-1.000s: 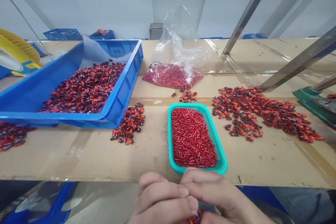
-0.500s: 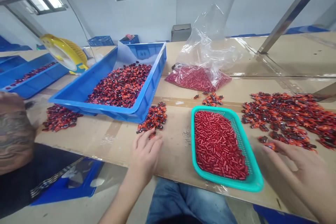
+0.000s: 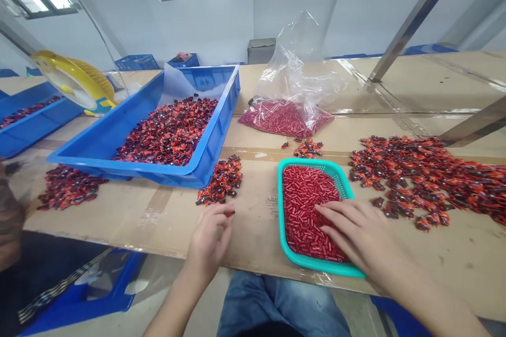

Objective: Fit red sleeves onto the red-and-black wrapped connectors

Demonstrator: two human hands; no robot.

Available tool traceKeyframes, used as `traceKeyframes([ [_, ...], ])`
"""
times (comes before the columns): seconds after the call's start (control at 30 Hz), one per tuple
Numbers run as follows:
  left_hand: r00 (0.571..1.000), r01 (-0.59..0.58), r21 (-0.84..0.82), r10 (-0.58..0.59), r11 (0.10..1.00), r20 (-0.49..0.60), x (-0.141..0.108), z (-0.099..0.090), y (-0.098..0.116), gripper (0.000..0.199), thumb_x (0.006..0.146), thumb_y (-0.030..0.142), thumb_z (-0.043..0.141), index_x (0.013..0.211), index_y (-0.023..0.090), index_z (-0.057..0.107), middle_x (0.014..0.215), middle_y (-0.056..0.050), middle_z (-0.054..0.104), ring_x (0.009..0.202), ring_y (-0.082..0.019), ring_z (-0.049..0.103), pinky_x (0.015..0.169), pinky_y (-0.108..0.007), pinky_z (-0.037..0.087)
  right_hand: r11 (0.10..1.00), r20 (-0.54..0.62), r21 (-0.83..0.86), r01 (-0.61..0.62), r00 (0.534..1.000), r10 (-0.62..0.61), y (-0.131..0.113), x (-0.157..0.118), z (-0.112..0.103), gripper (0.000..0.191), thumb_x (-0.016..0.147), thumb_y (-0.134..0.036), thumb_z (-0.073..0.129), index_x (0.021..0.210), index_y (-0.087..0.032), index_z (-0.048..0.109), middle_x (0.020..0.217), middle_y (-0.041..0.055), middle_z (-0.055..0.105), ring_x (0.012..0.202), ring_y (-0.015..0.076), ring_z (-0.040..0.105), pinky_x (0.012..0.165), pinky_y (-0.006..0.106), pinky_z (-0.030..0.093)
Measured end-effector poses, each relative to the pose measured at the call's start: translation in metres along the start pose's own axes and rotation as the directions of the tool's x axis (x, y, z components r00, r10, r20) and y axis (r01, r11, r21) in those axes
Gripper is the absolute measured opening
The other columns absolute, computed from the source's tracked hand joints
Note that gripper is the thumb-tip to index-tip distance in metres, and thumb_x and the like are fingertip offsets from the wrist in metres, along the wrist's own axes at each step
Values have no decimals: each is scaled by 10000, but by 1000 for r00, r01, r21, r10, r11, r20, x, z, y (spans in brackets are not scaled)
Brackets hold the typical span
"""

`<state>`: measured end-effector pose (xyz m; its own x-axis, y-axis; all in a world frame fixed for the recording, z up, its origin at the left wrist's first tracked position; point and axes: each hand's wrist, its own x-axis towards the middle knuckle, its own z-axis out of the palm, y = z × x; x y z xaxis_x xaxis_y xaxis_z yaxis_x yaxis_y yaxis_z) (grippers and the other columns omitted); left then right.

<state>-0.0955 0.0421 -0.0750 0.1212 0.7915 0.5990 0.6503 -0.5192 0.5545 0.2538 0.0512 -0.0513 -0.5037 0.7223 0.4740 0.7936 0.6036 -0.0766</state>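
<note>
My left hand (image 3: 211, 234) is closed in a pinch on a small dark red and black piece (image 3: 230, 214), just in front of a small pile of orange and black pieces (image 3: 222, 181). My right hand (image 3: 356, 226) reaches over the green basket (image 3: 281, 210), its fingers apart and touching the short red tubes (image 3: 308, 195) inside; whether a tube is between the fingertips is hard to see. Right of the basket lies a large heap of orange and black pieces (image 3: 419, 168).
A blue tray (image 3: 95, 142) of similar pieces stands left, beside another pile (image 3: 71, 187). Behind the basket are a few pieces (image 3: 308, 147) and a clear bag of red tubes (image 3: 284, 116). A yellow fan (image 3: 75, 81) and a person's arm (image 3: 8, 221) are at left.
My right hand has moved left from the large heap into the basket, and the piece at its fingertips is gone. My left hand has drawn back slightly from the small pile with a piece pinched.
</note>
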Motion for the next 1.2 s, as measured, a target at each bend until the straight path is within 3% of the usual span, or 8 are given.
traceKeyframes([
  [0.2,947,313,-374,-316,873,55,4,5,48,101,1026,170,588,1036,245,521,1134,-71,747,970,-177,803,833,-312,653,999,87,-39,-28,996,32,-6,14,12,282,1060,-189,532,886,-206,753,830,53,759,841,248,648,761,381,355],
  [0.4,574,635,-772,-662,-10,481,13,7,69,355,830,339,898,984,227,598,1003,-47,821,885,-171,794,776,-277,644,998,101,35,-57,993,54,-7,16,2,252,1047,-205,548,867,-199,724,852,67,739,858,271,636,745,385,401],
  [0.53,496,656,-728,-612,-201,616,17,8,78,369,803,290,924,972,237,601,1012,-33,830,829,-166,792,705,-268,635,987,58,123,-102,994,96,-9,16,-4,171,1060,-221,548,1001,-180,703,920,76,754,881,253,651,800,391,490],
  [0.67,554,654,-752,-622,-86,553,14,13,94,324,786,254,935,938,213,652,1020,-41,837,812,-158,810,716,-219,630,894,47,406,-190,981,188,-28,18,-22,75,1047,-216,592,1038,-217,667,948,50,736,909,202,674,810,326,557],
  [0.83,814,519,-782,-479,346,328,1,15,111,230,871,112,832,942,270,681,1009,33,828,933,-169,821,813,-239,660,558,86,804,-204,969,230,-67,26,-46,24,1013,-219,667,1006,-241,675,915,17,709,870,156,687,770,267,585],
  [0.97,963,249,-717,-242,651,115,-1,12,117,290,930,34,732,1060,281,651,1087,16,839,1057,-147,778,968,-266,619,589,-81,807,-36,982,171,-83,31,-53,33,1005,-223,684,1026,-205,667,866,26,721,847,159,673,801,296,587],
  [1.1,998,52,-673,-63,738,7,3,12,119,295,920,27,739,1068,258,628,1094,-15,854,985,-164,786,958,-315,613,665,-118,747,-8,983,144,-87,30,-55,40,1007,-181,668,1041,-189,650,848,35,730,833,166,668,805,316,592],
  [1.2,995,92,-640,-98,763,25,4,14,122,304,920,47,745,1056,295,633,1086,-11,859,909,-204,798,909,-400,622,685,-111,729,-14,984,139,-89,27,-54,59,1000,-178,675,1035,-207,637,855,36,735,824,174,678,809,337,598],
])
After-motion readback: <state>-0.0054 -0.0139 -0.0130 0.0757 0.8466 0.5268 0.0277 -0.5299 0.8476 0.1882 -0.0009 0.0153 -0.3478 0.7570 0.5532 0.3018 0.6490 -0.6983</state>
